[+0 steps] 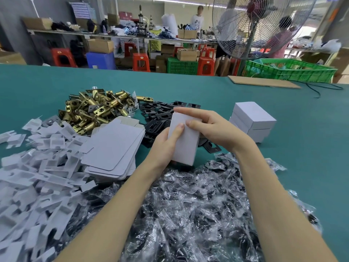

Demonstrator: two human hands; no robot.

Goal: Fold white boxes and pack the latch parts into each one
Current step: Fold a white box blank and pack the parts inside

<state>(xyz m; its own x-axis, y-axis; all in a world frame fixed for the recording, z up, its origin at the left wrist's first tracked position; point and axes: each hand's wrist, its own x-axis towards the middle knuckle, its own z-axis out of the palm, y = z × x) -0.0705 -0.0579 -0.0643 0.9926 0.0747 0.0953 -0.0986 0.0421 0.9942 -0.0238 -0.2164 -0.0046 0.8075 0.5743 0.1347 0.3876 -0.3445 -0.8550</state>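
A folded white box point(186, 143) stands upright in the middle, held in both hands. My left hand point(164, 142) grips its left side with the thumb on the front face. My right hand point(211, 125) holds its top right, thumb on the front and fingers stretched over the top end. Flat white box blanks point(113, 148) lie stacked to the left. Brass latch bodies point(94, 110) are heaped behind them, with black strike plates point(160, 118) beside. Clear bags of black parts point(188, 205) cover the near table. Finished white boxes point(252, 120) are stacked at the right.
White card inserts point(34, 176) are piled at the near left on the green table point(302, 138). A cardboard sheet point(264, 82) and a green crate point(292, 70) lie at the far right. A standing fan point(255, 25) and people at benches are behind.
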